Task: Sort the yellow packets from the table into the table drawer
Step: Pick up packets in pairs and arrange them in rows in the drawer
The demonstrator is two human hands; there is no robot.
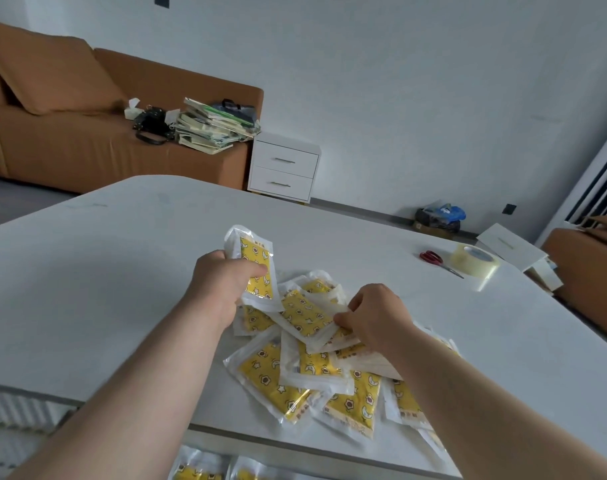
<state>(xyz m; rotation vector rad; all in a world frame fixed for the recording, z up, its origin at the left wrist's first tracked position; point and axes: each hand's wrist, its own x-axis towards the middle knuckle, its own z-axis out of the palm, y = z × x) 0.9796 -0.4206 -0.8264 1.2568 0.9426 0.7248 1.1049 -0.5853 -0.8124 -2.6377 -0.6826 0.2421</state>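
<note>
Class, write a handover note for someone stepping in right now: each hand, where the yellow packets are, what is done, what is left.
The left hand grips yellow packets lifted above the table; how many is unclear.
The right hand pinches the top packet of the pile.
The pile lies loose near the table's front edge.
Done: stowed packets show below that edge, presumably in the drawer, whose own frame cannot be made out.
Left: the held packets and the whole pile.
</note>
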